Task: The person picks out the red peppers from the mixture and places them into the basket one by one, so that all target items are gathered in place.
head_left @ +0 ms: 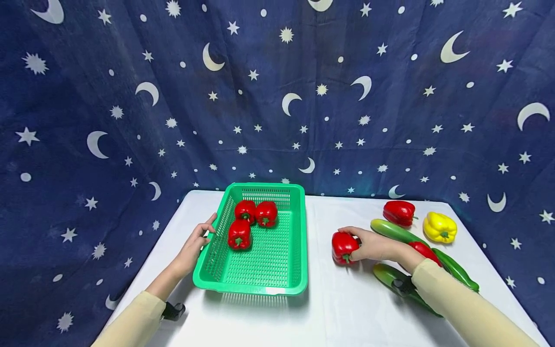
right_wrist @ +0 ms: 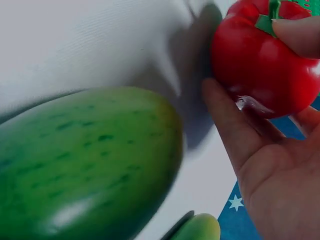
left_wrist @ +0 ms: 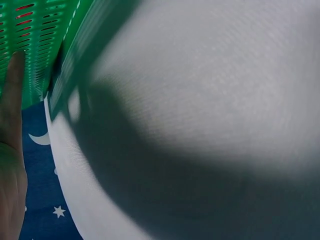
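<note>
A green plastic basket point(head_left: 250, 289) stands left of the table's middle, with red bell peppers point(head_left: 240, 234) grouped in its left half. My left hand point(head_left: 193, 247) is at the basket's left side; in the left wrist view a straight finger point(left_wrist: 13, 85) touches the slotted outer wall. To the right of the basket, my right hand point(head_left: 374, 245) grips another red bell pepper point(head_left: 342, 246). The right wrist view shows the thumb point(right_wrist: 302, 36) by its green stem and fingers round its side. Just beside that hand lies a green cucumber point(right_wrist: 95, 155).
On the table's right lie another red bell pepper point(head_left: 399, 213), a yellow bell pepper point(head_left: 440, 227), several cucumbers point(head_left: 392, 230) and a red vegetable point(head_left: 422, 250) partly hidden by my right arm. A dark blue curtain point(head_left: 277, 120) with moons and stars hangs behind the white table point(head_left: 260, 323).
</note>
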{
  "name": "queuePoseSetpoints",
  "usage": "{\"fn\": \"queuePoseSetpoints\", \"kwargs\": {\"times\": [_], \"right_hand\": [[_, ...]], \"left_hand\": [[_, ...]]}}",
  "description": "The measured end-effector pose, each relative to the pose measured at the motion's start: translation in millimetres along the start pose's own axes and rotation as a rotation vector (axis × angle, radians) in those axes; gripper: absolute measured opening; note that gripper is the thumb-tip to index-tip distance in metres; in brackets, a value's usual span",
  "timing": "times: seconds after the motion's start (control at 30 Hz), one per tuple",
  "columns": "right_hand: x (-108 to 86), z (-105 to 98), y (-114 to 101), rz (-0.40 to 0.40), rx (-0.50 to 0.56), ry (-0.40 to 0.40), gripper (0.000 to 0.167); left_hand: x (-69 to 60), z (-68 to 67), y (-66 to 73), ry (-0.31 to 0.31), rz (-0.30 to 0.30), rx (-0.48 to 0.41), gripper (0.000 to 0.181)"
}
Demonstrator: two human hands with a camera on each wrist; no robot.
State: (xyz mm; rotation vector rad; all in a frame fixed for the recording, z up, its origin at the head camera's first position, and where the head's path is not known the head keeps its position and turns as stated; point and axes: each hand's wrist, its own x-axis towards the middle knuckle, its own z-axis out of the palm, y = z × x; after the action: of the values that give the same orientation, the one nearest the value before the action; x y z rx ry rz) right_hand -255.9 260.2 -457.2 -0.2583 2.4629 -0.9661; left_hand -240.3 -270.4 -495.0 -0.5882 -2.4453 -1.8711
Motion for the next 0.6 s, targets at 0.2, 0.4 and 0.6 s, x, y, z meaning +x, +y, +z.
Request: {"fn": "queuePoseSetpoints", "kwargs": {"times": [0.2, 0.4, 0.6], "right_hand": [[-2.2, -12, -13, -0.089, 0.006, 0.054, 0.094], [-11.1, -30, -31, -0.183, 0.063, 0.087, 0.094], [-13.1, -41, -52, -0.22, 0.077, 0.127, 0.089]], "left_hand": [[-3.4, -0.8, -2.7, 0.011, -0.012, -0.016, 0.024], [-3.0, 0.0, -2.7, 0.022, -0.025, -0.018, 0.025], [-2.1, 3.3, -1.4, 0.022, -0.006, -0.011, 0.025]]}}
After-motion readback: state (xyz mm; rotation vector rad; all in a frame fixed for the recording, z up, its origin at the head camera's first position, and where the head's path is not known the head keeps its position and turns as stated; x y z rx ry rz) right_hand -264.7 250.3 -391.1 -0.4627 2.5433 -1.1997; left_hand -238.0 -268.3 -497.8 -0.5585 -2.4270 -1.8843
